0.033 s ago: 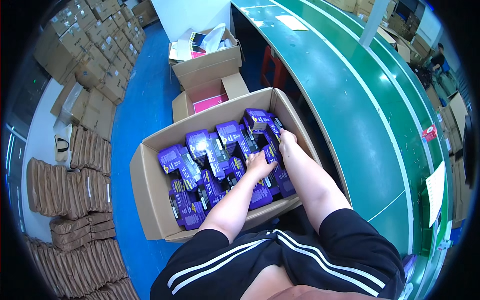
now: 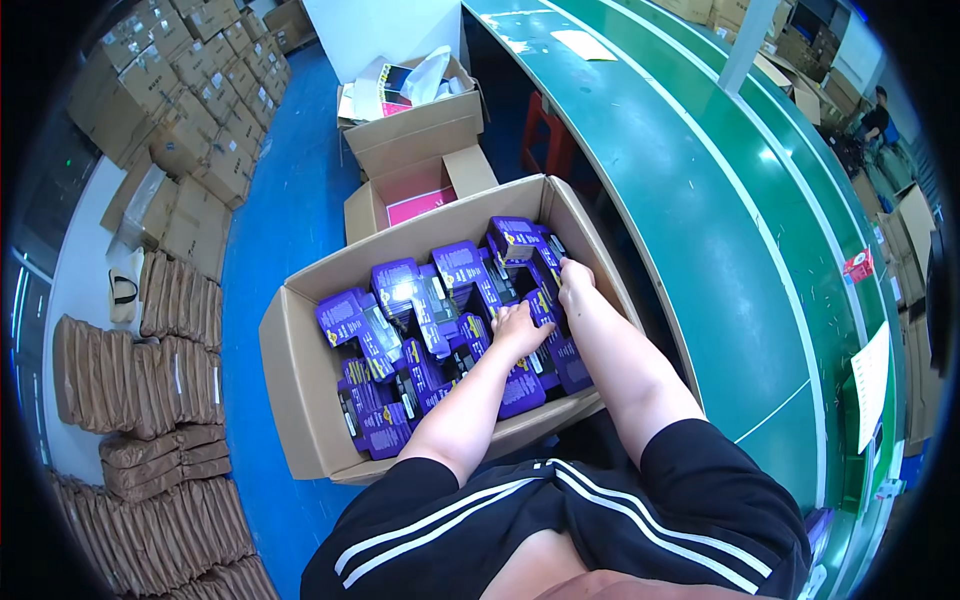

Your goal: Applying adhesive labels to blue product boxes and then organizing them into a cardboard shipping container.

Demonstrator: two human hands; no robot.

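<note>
The purple packages (image 2: 440, 320) are piled loosely, tilted at many angles, inside the large open carton (image 2: 300, 390) at the centre of the frame. The left hand (image 2: 518, 328) is laid on the pile with fingers bent, and the right hand (image 2: 575, 280) is pushed in at the carton's right wall; whether either is clamped on a package cannot be told. A judgement: the loose stack could be toppled or a corner crushed if one package is dragged from under others. The carton is set on a blue floor (image 2: 270, 230). Smaller open boxes (image 2: 420, 140) are seen above it, stacked cartons (image 2: 190, 120) at upper left, bundled flat cardboard (image 2: 130, 400) at left, and a green conveyor (image 2: 720, 230) at right
</note>
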